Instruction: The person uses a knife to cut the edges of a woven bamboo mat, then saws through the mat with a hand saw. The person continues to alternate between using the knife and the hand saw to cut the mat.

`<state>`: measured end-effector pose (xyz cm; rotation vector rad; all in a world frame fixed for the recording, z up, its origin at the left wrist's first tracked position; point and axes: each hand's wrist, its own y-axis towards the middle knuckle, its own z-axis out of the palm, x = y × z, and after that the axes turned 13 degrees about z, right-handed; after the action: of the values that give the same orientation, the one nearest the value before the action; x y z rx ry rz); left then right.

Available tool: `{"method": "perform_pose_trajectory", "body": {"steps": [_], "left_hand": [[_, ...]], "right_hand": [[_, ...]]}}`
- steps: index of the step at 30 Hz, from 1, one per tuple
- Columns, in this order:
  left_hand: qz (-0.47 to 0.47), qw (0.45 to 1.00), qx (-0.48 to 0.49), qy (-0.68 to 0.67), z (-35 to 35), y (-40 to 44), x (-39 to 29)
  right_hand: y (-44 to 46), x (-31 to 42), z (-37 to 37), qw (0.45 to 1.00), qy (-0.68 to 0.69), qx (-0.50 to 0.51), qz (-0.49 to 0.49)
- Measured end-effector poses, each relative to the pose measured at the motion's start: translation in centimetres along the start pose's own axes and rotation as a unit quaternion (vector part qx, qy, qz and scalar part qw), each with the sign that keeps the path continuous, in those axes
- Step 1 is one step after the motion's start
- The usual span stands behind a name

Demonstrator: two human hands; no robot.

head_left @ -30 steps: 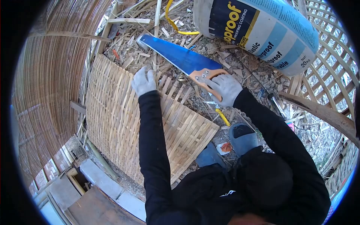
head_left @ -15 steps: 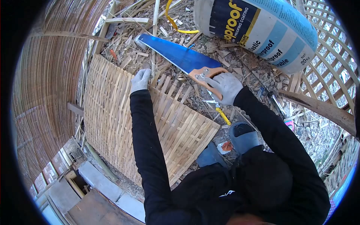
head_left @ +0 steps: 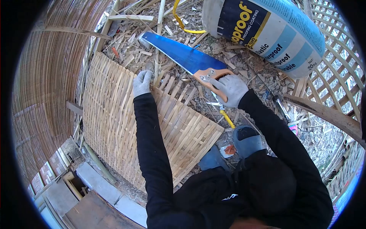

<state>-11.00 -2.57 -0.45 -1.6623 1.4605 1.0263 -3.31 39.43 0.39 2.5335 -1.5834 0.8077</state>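
A handsaw (head_left: 183, 53) with a blue blade and a wooden handle lies slanted above the littered ground, its tip toward the upper left. My right hand (head_left: 231, 88), in a pale glove, is closed around the saw's handle. Below the blade rests a woven bamboo panel (head_left: 110, 103), with uneven strip ends along its upper edge. My left hand (head_left: 143, 82), also gloved, pinches that upper edge; its fingertips are partly hidden. A tool with a yellow handle (head_left: 227, 119) lies on the ground just below my right hand, beside the panel's right corner.
A large waterproofing bucket (head_left: 267, 34) stands at the upper right. Wood chips and bamboo scraps cover the ground. A wooden beam (head_left: 324, 114) and lattice (head_left: 339, 57) border the right side, a reed wall (head_left: 49, 87) the left. Pale blocks (head_left: 99, 183) lie at lower left.
The view has shifted very slightly. Both hands keep their holds, and the saw lies at nearly the same angle across the ground.
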Motion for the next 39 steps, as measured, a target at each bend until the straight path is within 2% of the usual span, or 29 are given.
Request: {"method": "perform_pose_trajectory", "body": {"steps": [1,4,8,9,12,13,14,16,19,22,24,26,29,33,39], "left_hand": [[-0.009,1.0,-0.013,-0.003,-0.1,-0.2,0.0],[0.05,0.989,-0.132,-0.048,-2.0,-1.1,1.0],[-0.005,0.967,-0.255,-0.022,-6.1,-2.7,4.0],[0.018,0.962,-0.271,0.007,-6.9,-2.7,5.5],[0.014,0.95,-0.253,0.182,-5.5,-3.3,0.3],[-0.021,0.958,-0.225,0.177,-5.8,-2.5,0.2],[-0.014,0.961,-0.241,0.136,-5.6,-2.0,0.1],[0.004,0.961,-0.27,0.054,-3.4,-1.0,-5.2],[0.126,0.932,-0.299,0.16,-1.9,1.2,-7.1],[0.146,0.971,-0.166,0.093,0.7,1.7,-5.4],[0.217,0.954,-0.1,0.183,3.6,1.0,-4.2],[0.136,0.958,0.013,0.252,5.6,0.2,-3.2],[0.066,0.951,0.032,0.3,7.5,-1.1,-5.0],[0.127,0.949,-0.021,0.287,7.7,-1.6,-5.0],[0.119,0.967,-0.078,0.214,7.8,-1.9,-4.7]], "right_hand": [[0.0,-0.1,0.1,1.0,0.002,-0.005,-0.003],[0.0,-0.4,0.9,0.999,0.017,-0.043,-0.019],[0.1,-0.8,1.5,0.997,0.025,-0.061,-0.031],[0.0,-0.7,1.7,0.998,0.02,-0.06,-0.027],[0.0,-0.8,1.7,0.996,0.007,-0.077,-0.034],[0.0,-0.9,1.9,0.995,0.014,-0.093,-0.042],[-0.1,-0.9,2.0,0.993,0.021,-0.108,-0.051],[-0.1,-0.7,2.0,0.994,0.014,-0.101,-0.046],[-0.2,-0.7,2.1,0.994,0.008,-0.105,-0.04],[-0.3,-0.7,2.2,0.991,0.009,-0.122,-0.051],[-0.2,-0.7,2.1,0.991,0.006,-0.126,-0.054],[-0.2,-0.6,2.0,0.992,0.0,-0.117,-0.052],[-0.1,-0.5,2.1,0.991,-0.001,-0.121,-0.05],[0.1,-0.1,1.5,0.992,0.003,-0.115,-0.047],[0.2,0.0,1.4,0.993,0.001,-0.109,-0.044]]}}
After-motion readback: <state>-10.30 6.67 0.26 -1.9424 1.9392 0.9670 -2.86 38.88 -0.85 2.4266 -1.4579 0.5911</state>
